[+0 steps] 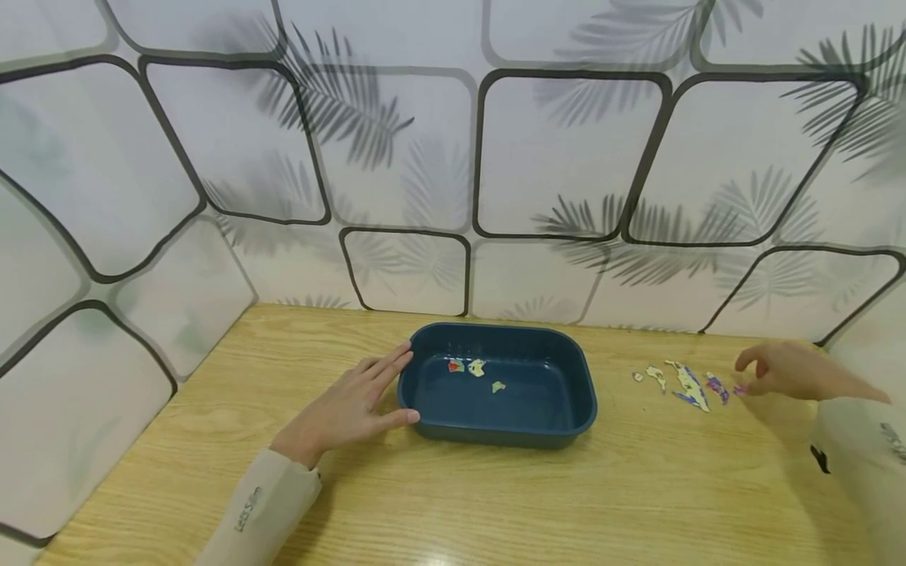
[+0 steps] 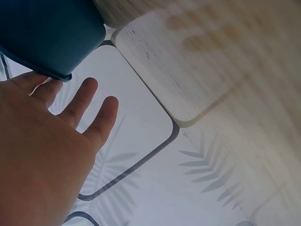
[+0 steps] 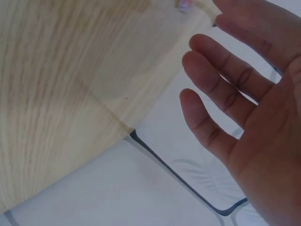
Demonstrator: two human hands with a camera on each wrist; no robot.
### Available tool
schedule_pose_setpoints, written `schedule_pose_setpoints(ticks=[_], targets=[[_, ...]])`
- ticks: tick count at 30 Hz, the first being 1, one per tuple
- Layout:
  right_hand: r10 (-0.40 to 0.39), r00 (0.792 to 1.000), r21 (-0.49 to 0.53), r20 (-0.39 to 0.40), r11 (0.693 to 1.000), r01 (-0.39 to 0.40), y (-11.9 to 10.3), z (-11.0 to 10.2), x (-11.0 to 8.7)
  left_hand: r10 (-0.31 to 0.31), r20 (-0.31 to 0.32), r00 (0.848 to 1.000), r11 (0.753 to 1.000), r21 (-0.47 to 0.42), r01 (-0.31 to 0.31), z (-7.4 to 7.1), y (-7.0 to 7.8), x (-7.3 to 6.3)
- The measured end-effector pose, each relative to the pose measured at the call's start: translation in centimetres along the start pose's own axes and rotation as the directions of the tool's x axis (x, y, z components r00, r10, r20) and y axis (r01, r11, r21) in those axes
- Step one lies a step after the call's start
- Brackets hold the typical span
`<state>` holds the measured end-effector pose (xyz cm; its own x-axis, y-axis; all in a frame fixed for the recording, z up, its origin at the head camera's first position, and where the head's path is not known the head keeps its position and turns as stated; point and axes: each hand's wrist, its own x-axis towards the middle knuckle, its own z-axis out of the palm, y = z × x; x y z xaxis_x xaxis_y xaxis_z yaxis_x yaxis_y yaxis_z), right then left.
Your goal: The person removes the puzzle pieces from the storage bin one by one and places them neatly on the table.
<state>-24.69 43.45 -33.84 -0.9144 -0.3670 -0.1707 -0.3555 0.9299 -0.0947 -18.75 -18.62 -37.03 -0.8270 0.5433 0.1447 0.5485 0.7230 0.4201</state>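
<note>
A dark blue rectangular basin stands on the wooden table, with several small scraps inside, among them a red and green one and a pale one. My left hand rests at the basin's left rim, fingers extended and thumb near the front corner. In the left wrist view, fingertips touch the rim of the basin. Over the right of the table, my right hand hovers with loosely bent fingers. Just by its thumb lies a small pink-purple scrap, also glimpsed in the right wrist view; nothing is visibly held.
Between basin and right hand lie several flat scraps: a larger blue-and-cream piece, a purple patterned piece, a cream piece and a tiny one. A leaf-patterned wall covering borders the table's back and left.
</note>
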Motion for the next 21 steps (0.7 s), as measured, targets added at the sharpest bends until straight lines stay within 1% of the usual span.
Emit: schedule_pose_setpoints(ticks=[7, 11, 14, 18, 21], targets=[[-0.041, 0.998, 0.03, -0.046, 0.999, 0.043, -1.3, -1.5, 0.7, -0.003, 0.001, 1.0, 1.0, -0.005, 0.003, 0.0, -0.1, 0.0], [-0.09, 0.992, 0.011, -0.092, 0.996, 0.092, -2.7, -2.4, 1.5, -0.002, 0.005, 1.0, 1.0, -0.009, 0.002, -0.1, -0.1, 0.0], [-0.11, 0.987, 0.013, -0.12, 0.994, 0.112, -3.9, -3.1, 2.1, -0.001, 0.004, 1.0, 1.0, -0.007, 0.001, -0.1, -0.1, 0.0], [-0.109, 0.984, 0.027, -0.143, 0.993, 0.114, -5.5, -4.1, 2.8, 0.001, 0.003, 1.0, 1.0, -0.007, -0.001, -0.1, -0.1, 0.0], [-0.108, 0.984, 0.031, -0.139, 0.993, 0.114, -6.4, -4.7, 3.2, 0.008, 0.008, 1.0, 1.0, -0.007, -0.008, -0.1, -0.1, 0.0]])
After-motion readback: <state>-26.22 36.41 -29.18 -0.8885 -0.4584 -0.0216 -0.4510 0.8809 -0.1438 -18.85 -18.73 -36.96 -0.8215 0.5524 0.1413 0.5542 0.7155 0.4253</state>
